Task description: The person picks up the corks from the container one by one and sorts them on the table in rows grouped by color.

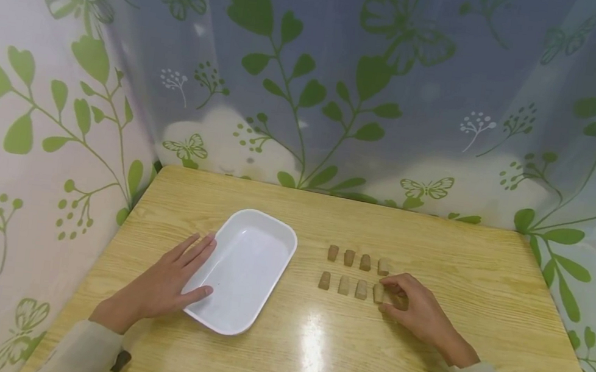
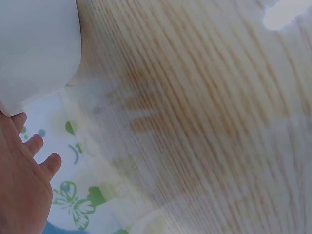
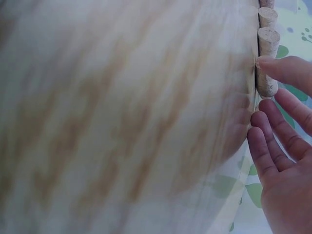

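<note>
Tapered brown corks stand in two rows on the table, several to a row. At the right end of the near row, my right hand [image 1: 422, 310] pinches a cork [image 1: 378, 294] between thumb and fingertips. The right wrist view shows the thumb against that cork [image 3: 266, 86], with other corks lined up beyond it. My left hand [image 1: 168, 278] rests on the left rim of a white tray [image 1: 243, 278], fingers fairly straight and thumb over the edge. In the left wrist view, its fingers touch the tray's side [image 2: 41, 44].
The wooden table [image 1: 393, 369] backs onto a curtain [image 1: 316, 120] printed with leaves and butterflies, which also hangs on both sides. Bare wood lies between the tray and the corks. A bright reflection shows near the table's front.
</note>
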`<action>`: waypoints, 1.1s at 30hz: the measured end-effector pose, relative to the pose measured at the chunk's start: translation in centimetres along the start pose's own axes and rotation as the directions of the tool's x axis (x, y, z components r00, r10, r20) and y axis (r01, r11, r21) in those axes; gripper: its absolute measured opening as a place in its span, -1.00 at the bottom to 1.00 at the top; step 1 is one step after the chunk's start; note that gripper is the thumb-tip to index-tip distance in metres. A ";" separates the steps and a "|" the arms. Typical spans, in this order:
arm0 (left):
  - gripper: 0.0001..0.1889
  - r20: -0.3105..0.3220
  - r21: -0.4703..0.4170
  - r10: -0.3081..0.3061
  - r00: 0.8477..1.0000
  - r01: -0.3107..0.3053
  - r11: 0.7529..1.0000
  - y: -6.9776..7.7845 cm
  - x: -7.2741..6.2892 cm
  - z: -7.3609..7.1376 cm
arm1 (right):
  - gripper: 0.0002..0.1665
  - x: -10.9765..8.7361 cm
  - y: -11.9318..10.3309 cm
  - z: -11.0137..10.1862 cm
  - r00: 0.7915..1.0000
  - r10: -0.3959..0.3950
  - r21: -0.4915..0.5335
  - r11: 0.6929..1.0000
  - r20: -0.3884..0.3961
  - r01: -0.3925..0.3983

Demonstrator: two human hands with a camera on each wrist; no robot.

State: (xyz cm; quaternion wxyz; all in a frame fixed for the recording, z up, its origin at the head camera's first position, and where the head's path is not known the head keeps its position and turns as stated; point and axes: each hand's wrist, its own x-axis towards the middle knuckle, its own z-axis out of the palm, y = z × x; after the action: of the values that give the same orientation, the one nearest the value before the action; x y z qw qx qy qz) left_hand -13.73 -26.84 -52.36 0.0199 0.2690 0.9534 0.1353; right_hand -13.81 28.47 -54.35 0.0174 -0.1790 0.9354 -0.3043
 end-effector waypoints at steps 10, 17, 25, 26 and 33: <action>-0.06 0.004 -0.020 -0.004 1.000 0.004 1.000 0.1 0.0 -0.1 | -0.44 -0.1 0.1 0.0 1.000 0.006 0.010 1.000 0.001 -0.006; -0.06 0.002 -0.016 0.005 1.000 -0.005 1.000 0.1 0.3 0.0 | -0.42 -0.4 -0.4 -0.4 0.999 0.024 0.029 0.999 -0.029 -0.023; -0.10 -0.003 -0.019 0.033 0.999 -0.033 0.999 0.0 0.5 -0.3 | -0.58 -0.3 -1.0 -1.4 0.997 0.000 0.010 1.000 -0.072 0.000; -0.11 -0.004 -0.024 0.036 0.999 -0.036 0.999 0.0 0.5 -0.3 | -0.58 -0.2 -1.1 -1.6 0.997 0.003 0.013 1.000 -0.074 -0.003; -0.23 -0.006 -0.154 0.018 1.000 -0.019 0.988 0.3 1.6 -1.4 | -0.60 1.4 -1.6 -3.3 0.997 0.014 0.031 0.999 -0.076 -0.012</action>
State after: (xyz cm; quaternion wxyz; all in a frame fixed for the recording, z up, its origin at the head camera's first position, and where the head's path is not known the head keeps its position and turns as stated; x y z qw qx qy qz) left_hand -15.12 -26.12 -50.92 0.0373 0.2751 0.9376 0.2094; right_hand -15.04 28.63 -50.65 -0.0138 -0.1609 0.9318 -0.3251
